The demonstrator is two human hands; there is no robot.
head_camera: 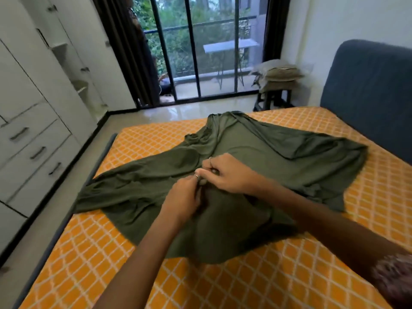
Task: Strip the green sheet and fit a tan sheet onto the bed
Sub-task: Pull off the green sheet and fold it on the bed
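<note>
The green sheet (256,152) lies loose and bunched on the bare orange-and-white patterned mattress (289,275), off all its corners. Over the middle of the sheet my left hand (182,197) and my right hand (227,172) meet, and both pinch a raised fold of the green cloth between fingers and thumbs. Tan folded bedding (278,73) sits in a stack on a dark stool (274,98) by the far wall, beyond the bed.
A blue padded headboard (367,85) stands at the right. White wardrobes and drawers (33,130) line the left wall, with a strip of floor (73,175) between them and the bed. Glass doors (200,52) to a balcony are ahead.
</note>
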